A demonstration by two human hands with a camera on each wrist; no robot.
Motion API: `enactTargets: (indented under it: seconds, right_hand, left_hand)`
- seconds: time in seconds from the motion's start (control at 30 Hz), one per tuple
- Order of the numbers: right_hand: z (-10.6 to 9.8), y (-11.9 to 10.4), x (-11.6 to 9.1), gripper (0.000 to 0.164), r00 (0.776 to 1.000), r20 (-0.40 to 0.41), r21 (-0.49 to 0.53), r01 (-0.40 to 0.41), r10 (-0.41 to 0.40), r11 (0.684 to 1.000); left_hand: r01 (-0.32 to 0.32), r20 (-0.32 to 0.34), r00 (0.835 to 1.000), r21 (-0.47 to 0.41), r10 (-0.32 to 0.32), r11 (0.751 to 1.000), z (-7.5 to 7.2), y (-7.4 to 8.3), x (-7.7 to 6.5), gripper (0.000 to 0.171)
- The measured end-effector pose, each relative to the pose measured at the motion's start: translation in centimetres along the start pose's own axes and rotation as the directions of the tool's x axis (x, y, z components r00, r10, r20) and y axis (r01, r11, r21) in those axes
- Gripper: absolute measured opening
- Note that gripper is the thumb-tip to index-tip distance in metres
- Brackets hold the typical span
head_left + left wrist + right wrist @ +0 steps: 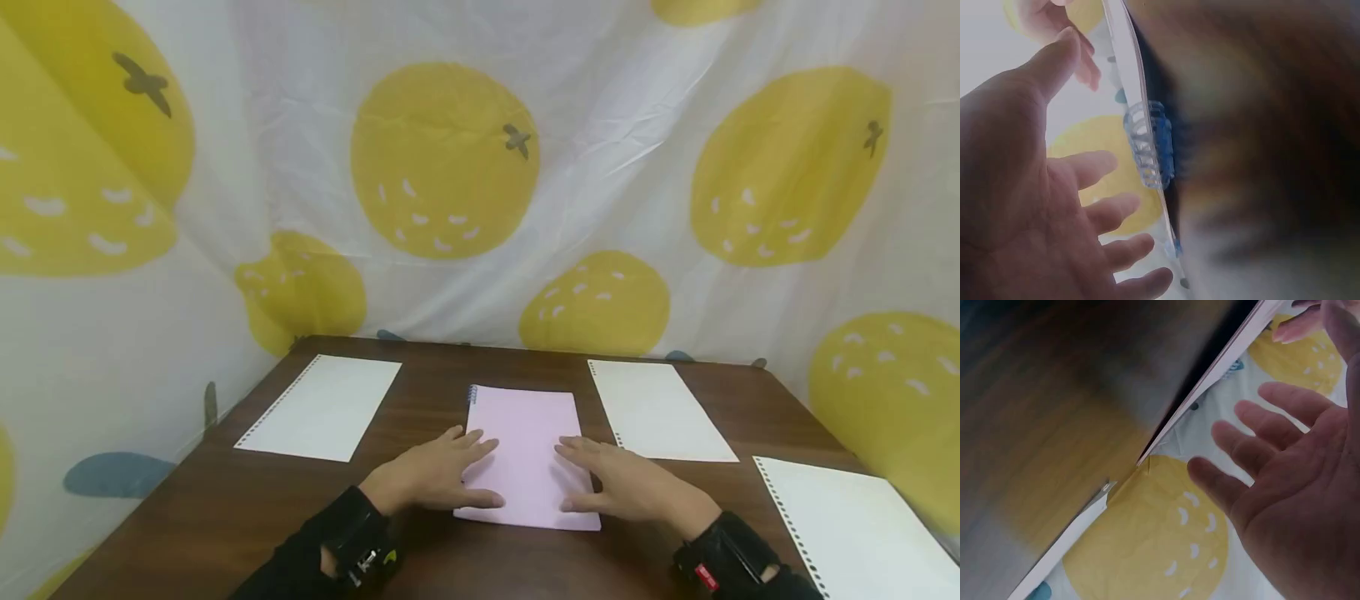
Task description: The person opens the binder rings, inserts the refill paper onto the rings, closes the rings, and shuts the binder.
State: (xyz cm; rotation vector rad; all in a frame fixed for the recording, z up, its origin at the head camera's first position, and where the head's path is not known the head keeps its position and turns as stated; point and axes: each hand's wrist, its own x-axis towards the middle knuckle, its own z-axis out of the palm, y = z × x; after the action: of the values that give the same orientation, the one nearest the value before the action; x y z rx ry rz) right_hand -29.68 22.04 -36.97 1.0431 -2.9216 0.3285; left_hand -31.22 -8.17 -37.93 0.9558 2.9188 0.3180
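Observation:
A pink page tops a coil-bound notebook (528, 454) in the middle of the table, its blue coil (1149, 145) along the left side. Over the notebook's left edge is my left hand (442, 473), fingers spread and pointing inward. My right hand (626, 483) mirrors it at the right edge. In both wrist views the fingers are relaxed and apart from the paper, with nothing held. The left palm (1029, 200) and right palm (1300, 487) face the notebook. Part of the coil is hidden by the left hand in the head view.
White sheets with punched left edges lie flat on the brown wooden table (300, 521): one sheet (322, 408) at the left, another (660, 408) at the back right, a third (862, 529) at the front right. A lemon-print curtain (600, 125) hangs behind.

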Motion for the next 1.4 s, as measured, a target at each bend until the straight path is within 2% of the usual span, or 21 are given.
enactTargets:
  seconds: [0.13,0.23,0.4,0.53,0.73,0.97,1.13,1.23,1.3,1.4]
  right_hand:
    - [-0.1,-0.2,-0.1,0.086,0.999,0.052,0.044,0.016,-0.018,0.999]
    - [0.0,-0.3,-0.2,0.089,0.994,0.106,0.056,0.006,-0.012,0.998]
    - [-0.1,-0.4,-0.2,0.09,0.989,0.146,0.046,-0.023,0.016,0.999]
    - [-0.2,-0.5,-0.2,0.09,0.987,0.159,0.055,-0.029,0.02,0.998]
    - [-0.3,-0.5,-0.4,0.092,0.986,0.167,0.079,-0.036,0.022,0.996]
    - [-0.2,-0.4,-0.5,0.089,0.99,0.138,0.048,-0.006,-0.001,0.999]
    - [0.0,-0.3,-0.4,0.074,0.996,0.073,-0.039,0.059,-0.056,0.998]
    - [0.1,-0.3,-0.3,0.071,0.996,-0.037,-0.139,0.079,-0.085,0.987]
    - [0.1,-0.5,-0.2,0.079,0.988,-0.139,-0.213,0.037,-0.068,0.976]
    - [0.1,-0.8,-0.1,0.094,0.966,-0.259,-0.258,-0.088,0.019,0.962]
  left_hand:
    - [-0.012,0.007,1.0,-0.001,0.012,1.0,-0.2,0.5,-0.2,0.093]
    - [-0.013,0.049,0.999,-0.005,0.013,1.0,-0.3,0.5,-0.3,0.093]
    - [-0.062,0.103,0.993,0.012,0.06,0.998,-0.3,0.3,-0.3,0.088]
    - [-0.084,0.112,0.99,0.031,0.08,0.996,-0.4,0.4,-0.2,0.082]
    - [-0.128,0.073,0.99,0.108,0.12,0.986,-0.6,0.5,0.2,0.07]
    - [-0.109,0.082,0.991,0.049,0.105,0.993,-0.9,0.3,0.6,0.066]
    - [-0.111,0.081,0.991,0.028,0.109,0.993,-0.7,0.2,0.7,0.067]
    - [-0.112,0.076,0.991,0.04,0.109,0.993,-0.6,0.2,0.9,0.069]
    - [-0.122,0.071,0.99,0.064,0.118,0.99,-0.5,0.2,1.0,0.069]
    - [-0.138,0.064,0.989,0.097,0.133,0.986,-0.5,0.4,1.0,0.068]
